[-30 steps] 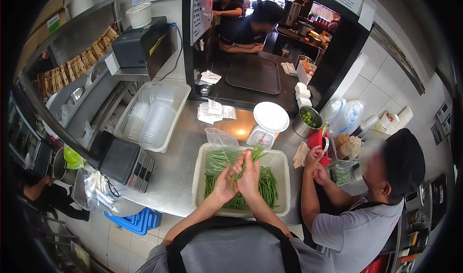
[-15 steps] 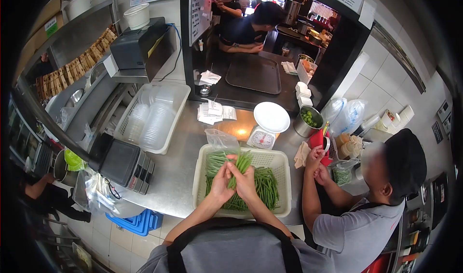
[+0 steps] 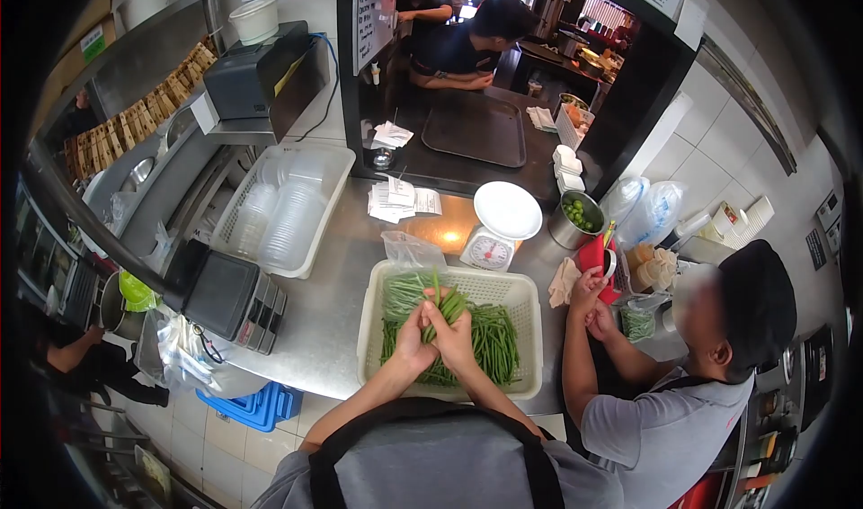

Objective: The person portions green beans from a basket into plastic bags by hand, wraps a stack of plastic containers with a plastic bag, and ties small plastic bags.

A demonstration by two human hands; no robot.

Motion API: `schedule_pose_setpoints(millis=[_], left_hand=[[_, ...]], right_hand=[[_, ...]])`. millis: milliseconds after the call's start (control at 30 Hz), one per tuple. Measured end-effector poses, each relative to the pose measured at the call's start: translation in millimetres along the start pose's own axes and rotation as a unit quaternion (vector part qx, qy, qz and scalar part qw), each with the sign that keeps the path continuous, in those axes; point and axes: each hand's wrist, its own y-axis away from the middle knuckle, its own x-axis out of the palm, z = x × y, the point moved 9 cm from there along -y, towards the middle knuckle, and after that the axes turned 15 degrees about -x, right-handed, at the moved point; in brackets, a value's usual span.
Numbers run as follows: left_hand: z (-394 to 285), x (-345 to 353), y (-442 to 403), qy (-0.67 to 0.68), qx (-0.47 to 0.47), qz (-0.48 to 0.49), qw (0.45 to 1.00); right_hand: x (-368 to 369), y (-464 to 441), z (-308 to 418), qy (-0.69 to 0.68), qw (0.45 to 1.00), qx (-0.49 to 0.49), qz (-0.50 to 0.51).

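Observation:
My left hand [image 3: 414, 341] and my right hand [image 3: 453, 336] are closed together around a small bunch of green beans [image 3: 451, 302]. The bunch points up and away from me, and parts of it are hidden by my fingers. Below lies a pile of long green beans [image 3: 494, 340] in a cream plastic basket [image 3: 532, 338]. A clear plastic bag [image 3: 406, 291] with green pieces inside rests at the basket's far left corner, just beyond my hands.
Behind the basket stands a white weighing scale [image 3: 488, 250]. Receipts [image 3: 400, 200] and a tub of plastic containers [image 3: 319, 230] lie left on the steel counter. A pot of green limes [image 3: 575, 230] stands right, near a co-worker [image 3: 665, 419] holding something red.
My hands stay over the basket while the bunch has shifted slightly in my fingers, some beans now sticking up higher. Beyond the hatch, a person at the back has lowered an arm.

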Motion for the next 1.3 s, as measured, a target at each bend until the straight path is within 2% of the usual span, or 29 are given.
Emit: schedule_pose_setpoints(millis=[100,133,200,233,267,333,400,433,500,567,667,767,900,1000,1033,1100,1133,1200,1267,1300], left_hand=[[-4.5,46.6,47.0,-0.081,0.027,-0.109,0.990],[-12.8,58.2,49.3,-0.190,0.064,-0.098,0.975],[-30.4,83.7,56.2,-0.401,0.140,-0.071,0.903],[-58.2,115.9,81.4,-0.564,0.332,-0.127,0.745],[-69.0,154.0,109.8,-0.676,0.492,-0.172,0.520],[-98.1,187.0,123.8,-0.717,0.523,-0.259,0.381],[-140.6,175.9,100.4,-0.722,0.432,-0.347,0.415],[-169.2,144.3,61.9,-0.754,0.347,-0.355,0.430],[-198.1,99.7,14.9,-0.738,0.165,-0.336,0.562],[-185.4,80.6,-5.4,-0.601,-0.029,-0.258,0.756],[-188.4,72.2,-22.1,-0.620,0.064,-0.199,0.756],[-153.1,117.5,15.2,-0.666,0.081,-0.097,0.735],[-101.9,167.3,68.1,-0.647,0.083,-0.020,0.758],[-89.5,174.1,82.1,-0.633,0.102,0.001,0.768],[-88.9,174.2,84.3,-0.627,0.105,0.006,0.772],[-91.7,169.7,85.4,-0.623,0.093,0.001,0.777],[-97.7,162.4,87.6,-0.622,0.080,-0.010,0.779],[-94.3,161.5,88.8,-0.649,0.077,-0.022,0.757],[-82.7,165.8,97.3,-0.698,0.092,-0.030,0.709],[-75.0,170.3,100.3,-0.706,0.094,-0.009,0.702]], right_hand=[[-8.4,4.7,-17.7,-0.168,0.980,0.101,-0.039],[-12.8,7.1,-24.0,-0.231,0.962,0.137,-0.059],[-27.9,9.7,-25.5,-0.286,0.936,0.177,-0.102],[-34.9,11.3,-25.0,-0.313,0.921,0.197,-0.124],[-42.8,11.7,-22.9,-0.311,0.922,0.194,-0.129],[-53.4,11.9,-18.9,-0.315,0.921,0.187,-0.130],[-56.5,13.4,-17.2,-0.314,0.923,0.183,-0.124],[-54.5,15.3,-17.1,-0.319,0.920,0.193,-0.121],[-46.0,18.3,-17.2,-0.330,0.913,0.210,-0.113],[-37.6,23.5,-16.8,-0.330,0.908,0.236,-0.106],[-30.5,18.4,-9.5,-0.320,0.914,0.236,-0.081],[-32.8,-13.9,27.4,-0.238,0.961,0.121,-0.066],[-11.3,-57.9,88.5,-0.164,0.980,-0.090,-0.065],[18.1,-66.8,75.1,-0.003,0.988,-0.151,0.017],[28.9,-63.0,62.7,0.064,0.986,-0.134,0.071],[39.8,-54.4,37.4,0.200,0.959,-0.102,0.171],[43.0,-48.0,22.7,0.260,0.927,-0.100,0.251],[49.8,-32.9,2.9,0.371,0.833,-0.089,0.401],[42.5,-28.9,-1.2,0.476,0.748,-0.026,0.462],[39.8,-25.7,-1.6,0.521,0.699,0.008,0.489]])
